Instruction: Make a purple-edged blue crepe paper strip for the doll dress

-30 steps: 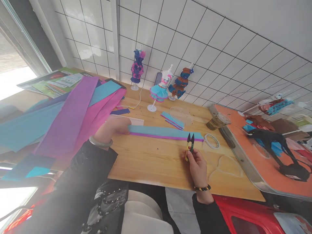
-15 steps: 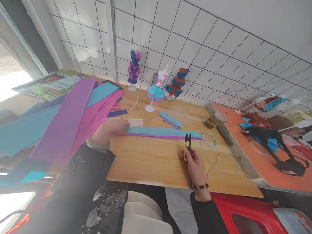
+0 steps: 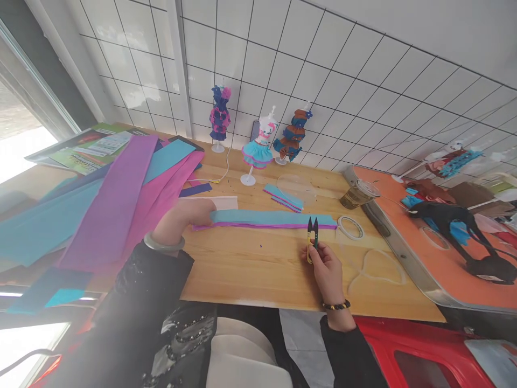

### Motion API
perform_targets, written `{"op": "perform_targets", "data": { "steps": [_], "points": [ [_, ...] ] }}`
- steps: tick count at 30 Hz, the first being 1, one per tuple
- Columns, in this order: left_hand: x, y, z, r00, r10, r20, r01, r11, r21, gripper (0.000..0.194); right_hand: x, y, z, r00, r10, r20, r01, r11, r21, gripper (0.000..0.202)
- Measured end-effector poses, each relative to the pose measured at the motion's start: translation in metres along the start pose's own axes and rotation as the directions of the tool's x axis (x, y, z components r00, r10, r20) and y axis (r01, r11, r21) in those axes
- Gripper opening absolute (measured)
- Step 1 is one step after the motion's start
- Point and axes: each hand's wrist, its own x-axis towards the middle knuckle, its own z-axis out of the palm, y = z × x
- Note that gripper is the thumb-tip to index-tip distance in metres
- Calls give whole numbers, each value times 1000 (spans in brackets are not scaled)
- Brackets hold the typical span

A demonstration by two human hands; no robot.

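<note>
Across the wooden table point(image 3: 242, 269) lies a long light-blue strip point(image 3: 274, 217) of fabric-like material, with a purple edge showing along its near side. My left hand point(image 3: 183, 215) is closed at the strip's left end, its fingertips partly hidden. Thread snips point(image 3: 310, 237) with yellow and dark green handles are held in my right hand point(image 3: 328, 274), blades apart and pointing away from me. The blades are over or just in front of the strip's right part; whether they touch it I cannot tell.
Wide purple, blue and pink pieces point(image 3: 117, 199) are heaped on the left. Small dressed mannequins point(image 3: 257, 156) stand by the tiled wall. Shorter strips point(image 3: 283, 198), a tape roll point(image 3: 350, 228) and a plastic cup point(image 3: 357, 194) lie beyond or right. An orange-topped table point(image 3: 407, 237) adjoins.
The view has shifted slightly. Both hands keep nearly the same places, the left at the strip's end and the right around the snips.
</note>
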Motion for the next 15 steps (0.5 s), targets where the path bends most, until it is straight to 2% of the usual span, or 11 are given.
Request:
{"op": "perform_targets", "data": {
  "steps": [3, 6, 9, 12, 15],
  "points": [
    [1, -1, -3, 992, 15, 128, -14, 1000, -12, 10, 1, 4, 0, 1000, 3, 4, -3, 1000, 7, 36],
    [1, -2, -5, 987, 47, 155, -40, 998, -48, 12, 2, 8, -1, 1000, -20, 0, 20, 999, -31, 36],
    [0, -1, -6, 982, 69, 174, -58, 996, -65, 15, 1, 12, -2, 996, -86, 2, 86, 984, -157, 36],
    [-3, 4, -10, 977, 110, 184, -94, 991, -96, 16, -1, 12, 0, 981, -187, 44, 190, 915, -355, 33],
    [-8, 9, -15, 963, 158, 218, -128, 981, -146, 15, -2, 9, 3, 937, -304, 173, 349, 783, -515, 25]
  ]
}}
